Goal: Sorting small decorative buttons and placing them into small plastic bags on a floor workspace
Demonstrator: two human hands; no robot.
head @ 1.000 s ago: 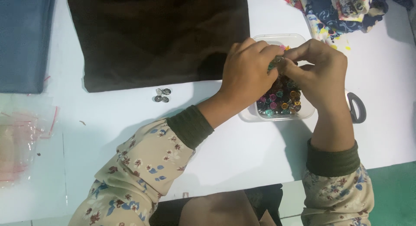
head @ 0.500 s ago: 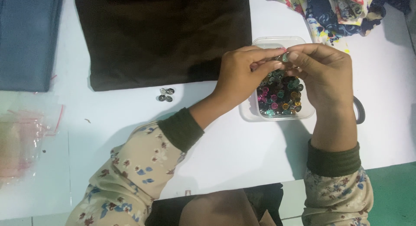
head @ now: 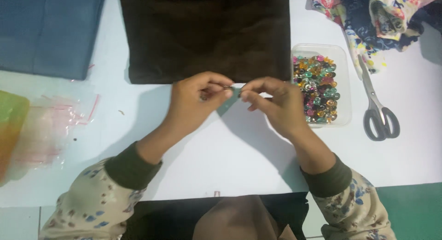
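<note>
Over the white table, just in front of a dark brown cloth (head: 207, 33), my left hand (head: 195, 102) and my right hand (head: 276, 106) meet fingertip to fingertip. Together they pinch a small teal piece (head: 229, 102), which hangs down between them. A tiny shiny bit shows at my left fingertips, too small to tell what it is. A clear plastic tub (head: 344, 83) filled with several colourful beads (head: 320, 90) stands just right of my right hand.
Grey-handled scissors (head: 377, 109) lie right of the tub. Floral fabric (head: 382, 17) is heaped at the back right, and folded blue cloth (head: 46, 33) lies at the back left. Clear plastic bags (head: 50, 129) lie at the left edge. A green floor (head: 410, 212) shows at the lower right.
Both hands have moved left from above the bead tub to the table in front of the brown cloth. The tub's beads are now uncovered, and the teal piece is plainly seen.
</note>
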